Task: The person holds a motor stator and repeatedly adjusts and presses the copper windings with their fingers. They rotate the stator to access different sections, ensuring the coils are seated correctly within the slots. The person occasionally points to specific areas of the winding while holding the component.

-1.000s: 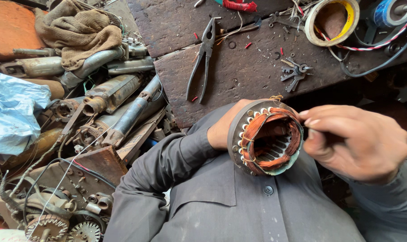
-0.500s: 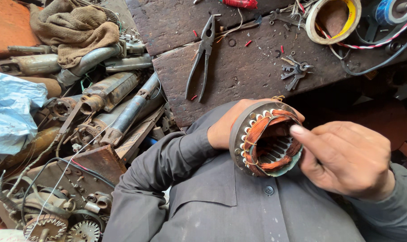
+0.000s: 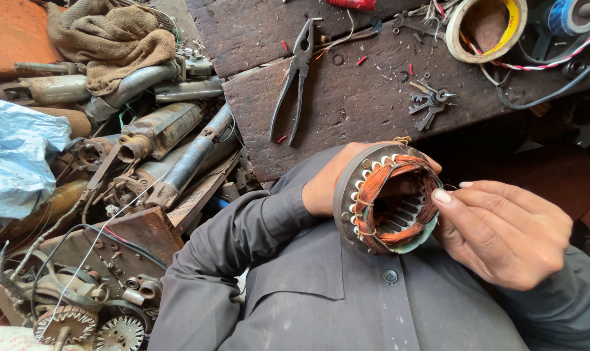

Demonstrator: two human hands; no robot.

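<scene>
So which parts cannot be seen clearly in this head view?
- Left hand: its fingers are hidden behind the motor stator.
- Thin thread at the right hand: too fine to follow.
- Tape roll and blue spool: cut off by the top edge.
- Gear wheels: cut off by the bottom edge.

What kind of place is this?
Probably a motor repair workshop. The hands hold a motor stator wound with copper wire, pliers lie on a worn wooden bench, and old motor parts pile up beside it.
</scene>
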